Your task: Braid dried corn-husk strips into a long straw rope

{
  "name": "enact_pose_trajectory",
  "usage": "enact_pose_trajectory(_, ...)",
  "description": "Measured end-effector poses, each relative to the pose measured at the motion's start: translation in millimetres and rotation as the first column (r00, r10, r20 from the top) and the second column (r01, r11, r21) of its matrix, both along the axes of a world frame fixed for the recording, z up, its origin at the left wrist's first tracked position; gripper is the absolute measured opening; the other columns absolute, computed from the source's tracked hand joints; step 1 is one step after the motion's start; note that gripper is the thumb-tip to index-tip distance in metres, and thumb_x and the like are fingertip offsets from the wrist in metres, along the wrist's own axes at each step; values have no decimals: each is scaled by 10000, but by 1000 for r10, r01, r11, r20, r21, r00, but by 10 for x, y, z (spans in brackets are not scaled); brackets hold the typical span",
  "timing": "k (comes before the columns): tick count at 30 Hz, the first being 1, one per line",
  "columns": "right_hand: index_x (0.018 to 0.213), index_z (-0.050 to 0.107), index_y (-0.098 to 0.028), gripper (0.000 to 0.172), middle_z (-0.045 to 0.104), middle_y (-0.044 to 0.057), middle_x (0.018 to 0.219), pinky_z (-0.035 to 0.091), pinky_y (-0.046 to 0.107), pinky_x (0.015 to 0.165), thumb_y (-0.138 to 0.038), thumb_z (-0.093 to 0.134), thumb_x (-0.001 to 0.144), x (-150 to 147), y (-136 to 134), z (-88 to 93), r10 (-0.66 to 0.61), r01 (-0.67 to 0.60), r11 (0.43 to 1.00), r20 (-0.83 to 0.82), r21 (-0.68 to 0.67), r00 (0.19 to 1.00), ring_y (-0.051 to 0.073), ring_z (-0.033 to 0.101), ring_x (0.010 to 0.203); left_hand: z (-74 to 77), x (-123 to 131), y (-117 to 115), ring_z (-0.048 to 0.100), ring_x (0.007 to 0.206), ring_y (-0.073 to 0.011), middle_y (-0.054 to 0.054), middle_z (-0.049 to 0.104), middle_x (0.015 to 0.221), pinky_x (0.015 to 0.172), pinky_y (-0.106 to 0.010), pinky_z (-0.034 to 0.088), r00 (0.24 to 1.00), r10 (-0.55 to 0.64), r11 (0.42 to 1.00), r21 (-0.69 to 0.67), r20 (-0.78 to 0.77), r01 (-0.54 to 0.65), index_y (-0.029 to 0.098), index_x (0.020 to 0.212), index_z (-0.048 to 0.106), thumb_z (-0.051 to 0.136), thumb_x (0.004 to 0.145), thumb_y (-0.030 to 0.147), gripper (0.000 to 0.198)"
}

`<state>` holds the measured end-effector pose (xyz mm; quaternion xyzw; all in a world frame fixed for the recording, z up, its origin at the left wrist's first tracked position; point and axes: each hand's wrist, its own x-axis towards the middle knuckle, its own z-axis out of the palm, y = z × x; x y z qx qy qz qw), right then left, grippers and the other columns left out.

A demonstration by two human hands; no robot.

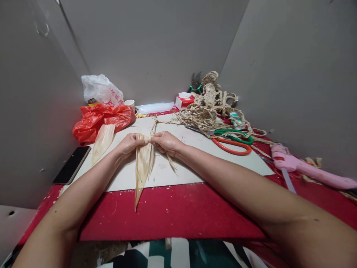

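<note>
My left hand [130, 144] pinches the top of a dry corn husk [144, 160], whose pointed end hangs over the near edge of the white board. Close beside it, my right hand [166, 142] grips the end of a braided husk cord [153, 128]. The fingertips of both hands meet where husk and cord come together. From that joint the cord runs up and off to the right, toward a tangled pile of braided cord [202, 115]. A thin loose strip [171, 162] sticks out below my right hand.
Scissors [231, 141] with green and orange handles lie right of my hands. A pink glue gun [306, 167] rests farther right. Another husk [103, 143], a phone [72, 165] and a red plastic bag [103, 119] are at left. Pliers [196, 83] and a tissue box [184, 101] stand behind.
</note>
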<state>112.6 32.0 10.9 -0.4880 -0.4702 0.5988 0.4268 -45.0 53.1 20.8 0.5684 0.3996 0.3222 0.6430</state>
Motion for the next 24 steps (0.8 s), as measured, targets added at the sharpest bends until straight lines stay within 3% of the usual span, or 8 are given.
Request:
enact_pose_trajectory(4,488,407,-177,261,274,-84,312,109,199,305,-119,581,673,-23,-22,18,-37,36,999,20,13,999,25,192,282,56,-7,9,466,461,-63,27,529,519,487,-200,356,998,-34,996,85,-53,38,119,578,543,742,562,198,215)
enact_pose_trajectory(7,493,427,-175,244,284,-75,300,115,212,310,-106,558,686,-22,-23,31,-73,74,997,104,-3,992,36,205,280,250,-28,-7,456,476,-54,25,522,542,477,-189,348,996,-55,979,191,-63,67,112,600,555,747,583,219,221)
enact_pose_trajectory(13,523,488,-152,181,320,-71,299,106,224,320,-122,574,680,14,11,1,-61,60,998,200,11,978,38,216,273,1173,-274,-298,529,552,-70,21,558,615,539,-203,406,990,50,879,466,131,-106,134,748,569,626,745,198,86)
enact_pose_trajectory(16,534,503,-135,157,346,-76,322,137,201,331,-108,560,678,21,7,-15,-57,35,996,296,80,953,26,255,278,1649,-544,-433,284,392,-13,28,457,571,344,-172,152,980,127,735,648,156,-198,133,661,555,633,722,199,119)
enact_pose_trajectory(18,532,491,-135,166,335,-82,325,146,195,339,-100,555,680,25,-1,-9,-48,18,995,320,95,946,22,256,282,1834,-718,-424,273,436,-42,31,396,568,361,-198,155,959,262,590,768,108,-248,170,633,539,632,718,184,127)
enact_pose_trajectory(20,533,477,-142,185,311,-85,318,133,200,338,-117,548,701,35,-5,10,-9,-10,998,290,64,957,27,239,281,1855,-848,-320,301,449,-61,32,383,563,390,-218,202,904,427,506,833,-15,-225,196,645,544,626,729,239,125)
enact_pose_trajectory(22,544,471,-152,193,292,-86,313,116,209,336,-150,543,723,48,-5,31,28,-37,999,248,31,968,38,224,279,1708,-929,-154,343,463,-75,30,414,556,427,-228,251,785,548,562,822,-289,-90,190,672,567,628,709,290,123)
enact_pose_trajectory(24,555,474,-156,187,288,-86,318,115,214,342,-175,543,728,61,-1,42,34,-40,999,247,19,968,44,222,283,1447,-980,15,367,507,-93,14,450,572,501,-249,300,501,605,660,741,-619,119,165,673,553,574,731,283,133)
